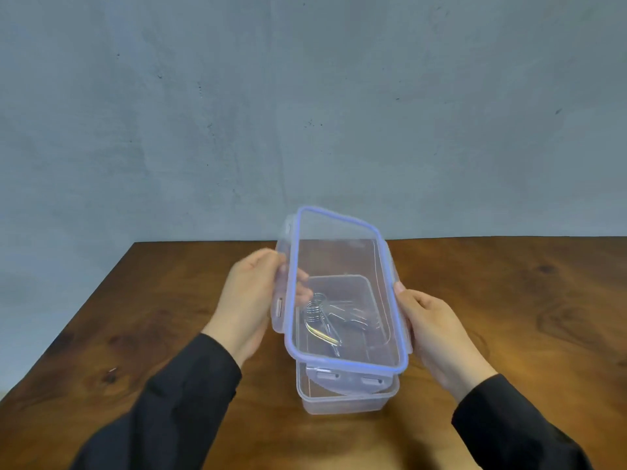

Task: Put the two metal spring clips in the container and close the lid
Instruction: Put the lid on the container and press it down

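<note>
A clear plastic container stands on the wooden table. Inside it lie two metal spring clips, seen through the lid; they overlap and are hard to tell apart. A transparent lid with a blue seal rim and side latches is held tilted above the container, its far end raised, its near end low over the container's front rim. My left hand grips the lid's left edge. Against the lid's right edge sits my right hand, holding it. Both arms wear black sleeves.
The brown wooden table reaches a grey wall behind. Its left edge runs diagonally towards me.
</note>
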Tool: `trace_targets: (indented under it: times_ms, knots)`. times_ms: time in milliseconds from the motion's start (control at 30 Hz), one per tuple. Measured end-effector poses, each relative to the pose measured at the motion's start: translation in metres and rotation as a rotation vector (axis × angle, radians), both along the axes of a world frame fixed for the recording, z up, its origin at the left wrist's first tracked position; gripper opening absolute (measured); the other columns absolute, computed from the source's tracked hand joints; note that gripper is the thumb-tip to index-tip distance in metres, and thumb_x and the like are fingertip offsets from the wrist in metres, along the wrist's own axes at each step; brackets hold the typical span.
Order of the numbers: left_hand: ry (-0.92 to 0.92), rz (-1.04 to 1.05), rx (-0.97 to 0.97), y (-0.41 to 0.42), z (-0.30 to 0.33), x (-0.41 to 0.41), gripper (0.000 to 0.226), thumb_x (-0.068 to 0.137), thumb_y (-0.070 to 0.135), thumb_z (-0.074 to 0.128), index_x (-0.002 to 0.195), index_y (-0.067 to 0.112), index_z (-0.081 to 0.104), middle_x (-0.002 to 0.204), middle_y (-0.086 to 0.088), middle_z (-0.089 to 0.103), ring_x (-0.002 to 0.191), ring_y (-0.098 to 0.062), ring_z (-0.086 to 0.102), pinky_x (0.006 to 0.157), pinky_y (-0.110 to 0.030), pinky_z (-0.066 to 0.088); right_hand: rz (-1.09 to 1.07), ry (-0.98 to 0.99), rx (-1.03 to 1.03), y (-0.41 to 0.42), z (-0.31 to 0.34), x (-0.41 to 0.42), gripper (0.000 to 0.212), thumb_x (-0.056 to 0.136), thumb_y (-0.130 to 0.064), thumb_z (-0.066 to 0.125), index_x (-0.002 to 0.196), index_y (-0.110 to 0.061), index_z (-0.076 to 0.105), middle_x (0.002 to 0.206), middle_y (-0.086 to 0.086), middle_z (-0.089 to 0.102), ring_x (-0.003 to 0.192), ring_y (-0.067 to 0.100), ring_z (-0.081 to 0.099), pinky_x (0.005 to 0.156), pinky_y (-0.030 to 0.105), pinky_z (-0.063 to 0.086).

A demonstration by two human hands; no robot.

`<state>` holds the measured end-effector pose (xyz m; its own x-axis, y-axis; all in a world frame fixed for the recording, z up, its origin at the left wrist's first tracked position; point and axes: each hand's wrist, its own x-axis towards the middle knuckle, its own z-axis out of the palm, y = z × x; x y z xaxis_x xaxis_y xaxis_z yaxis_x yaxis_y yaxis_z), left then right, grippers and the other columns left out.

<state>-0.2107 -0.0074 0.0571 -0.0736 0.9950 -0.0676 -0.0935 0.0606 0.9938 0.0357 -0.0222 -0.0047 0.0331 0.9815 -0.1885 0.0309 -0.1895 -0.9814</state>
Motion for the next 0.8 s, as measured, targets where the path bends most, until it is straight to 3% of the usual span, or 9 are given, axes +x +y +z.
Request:
trace_targets:
  times_ms: [133, 300, 433, 633, 800]
  knots:
    - [0.290, -0.027, -0.089, 0.006, -0.059, -0.004, 0.044, 0.097, 0.040, 0.059, 0.070, 0.007, 0.048, 0.070, -0.010, 0.056, 0.065, -0.022, 0.051, 0.068, -0.034, 0.044, -0.060, -0.208, -0.013, 0.006, -0.020, 0.011, 0.047, 0.098, -0.048, 0.057, 0.071, -0.009, 0.061, 0.065, 0.011, 0.060, 0.059, 0.022, 0.053, 0.059, 0.035, 0.044]
    - [0.545, 0.045, -0.129, 0.010, -0.101, -0.003, 0.044, 0.098, 0.036, 0.056, 0.064, 0.014, 0.041, 0.060, -0.003, 0.043, 0.056, -0.017, 0.039, 0.058, -0.033, 0.036, -0.051, -0.322, -0.055, 0.017, -0.045, 0.007, 0.047, 0.098, -0.042, 0.060, 0.064, -0.014, 0.045, 0.056, 0.002, 0.047, 0.055, 0.017, 0.042, 0.058, 0.032, 0.036]
    - [0.532, 0.067, -0.183, 0.014, -0.117, -0.002, 0.043, 0.098, 0.036, 0.057, 0.065, 0.014, 0.041, 0.061, -0.004, 0.042, 0.057, -0.018, 0.038, 0.057, -0.035, 0.036, -0.059, -0.297, -0.100, 0.018, -0.054, 0.004, 0.050, 0.099, -0.039, 0.059, 0.059, -0.016, 0.041, 0.049, -0.004, 0.043, 0.050, 0.016, 0.039, 0.055, 0.031, 0.036]
    - [0.531, 0.091, -0.223, 0.018, -0.127, 0.002, 0.039, 0.098, 0.038, 0.056, 0.069, 0.011, 0.052, 0.067, -0.010, 0.054, 0.063, -0.021, 0.051, 0.062, -0.038, 0.049, -0.056, -0.289, -0.119, 0.021, -0.058, 0.006, 0.051, 0.100, -0.038, 0.058, 0.058, -0.016, 0.041, 0.046, -0.006, 0.044, 0.043, 0.011, 0.039, 0.055, 0.031, 0.037]
    - [0.392, 0.073, -0.293, 0.016, -0.131, 0.001, 0.043, 0.098, 0.040, 0.056, 0.072, 0.006, 0.056, 0.075, -0.014, 0.064, 0.071, -0.029, 0.061, 0.068, -0.038, 0.054, -0.043, -0.260, -0.148, 0.021, -0.055, 0.007, 0.050, 0.101, -0.036, 0.057, 0.056, -0.017, 0.046, 0.042, -0.009, 0.049, 0.038, 0.005, 0.044, 0.054, 0.026, 0.039]
